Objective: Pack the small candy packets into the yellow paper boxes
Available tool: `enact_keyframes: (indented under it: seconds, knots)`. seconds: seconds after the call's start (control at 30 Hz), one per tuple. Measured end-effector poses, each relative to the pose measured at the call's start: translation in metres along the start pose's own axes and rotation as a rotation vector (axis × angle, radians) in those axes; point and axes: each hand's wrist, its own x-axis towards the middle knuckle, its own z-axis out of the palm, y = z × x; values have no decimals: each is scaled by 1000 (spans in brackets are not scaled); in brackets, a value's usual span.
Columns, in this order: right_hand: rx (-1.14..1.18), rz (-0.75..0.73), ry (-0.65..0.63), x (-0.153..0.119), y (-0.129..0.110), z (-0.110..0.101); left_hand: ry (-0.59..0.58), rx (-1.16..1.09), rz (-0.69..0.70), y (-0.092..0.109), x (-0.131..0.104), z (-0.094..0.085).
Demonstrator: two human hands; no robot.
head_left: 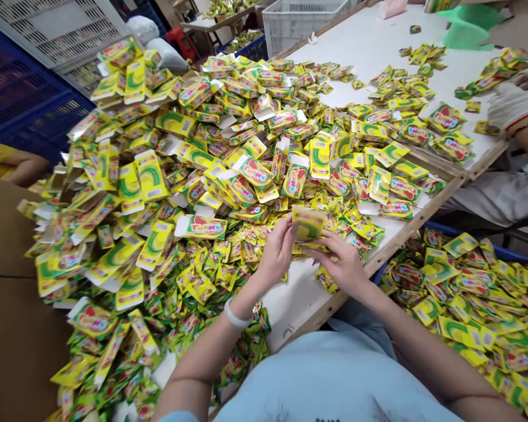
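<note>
Between my two hands, just above the table's front edge, is a small yellow and green candy box (308, 224), slightly blurred. My left hand (278, 249) grips its left end, thumb against the side. My right hand (341, 261) has its fingers bent at the box's lower right; small candy packets show by these fingers, though whether they are held I cannot tell. Beyond my hands lies a large heap of yellow candy boxes (242, 176), several with white flaps sticking out. Loose small candy packets (198, 284) are piled to the left of my left hand.
A blue crate of candy boxes (466, 293) stands at my right, below the wooden edge of the white table (290, 305). Another person's gloved hand (506, 105) reaches packets at far right. A cardboard box (17, 293) is at left, with stacked crates (22, 88) behind.
</note>
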Motion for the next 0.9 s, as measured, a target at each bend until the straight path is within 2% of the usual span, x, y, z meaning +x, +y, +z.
enact_keyframes:
  seconds: [0.1,0.2,0.27,0.3,0.4,0.47,0.53,0.63,0.77,0.83,0.9]
  knots:
    - [-388,-288,-108,-17,-4,18,-21,51,2,1,-22,8]
    - [-453,-438,-300,-33,-18,16,77,-27,-104,0,-27,11]
    - [-322,-407,-346,-32,-31,0,123,-147,-186,-2,-27,10]
    - [-226,-354,-322,-27,-38,-10,98,-200,-219,-2,-27,9]
    - [93,-206,-102,1,-53,-35,-116,-289,-301,3,-29,5]
    - [208,-208,-21,21,-57,-40,-249,-315,-336,12,-31,4]
    - [205,-287,-88,36,-57,-37,-330,-334,-354,21,-34,3]
    - [26,-356,-302,42,-58,-29,-404,-338,-356,28,-37,-1]
    - [-287,-323,-562,34,-71,-32,-397,-313,-314,20,-41,-4]
    - [-308,-313,-626,30,-75,-37,-379,-317,-310,14,-42,-5]
    - [-214,-302,-590,27,-73,-42,-405,-347,-338,10,-42,-6]
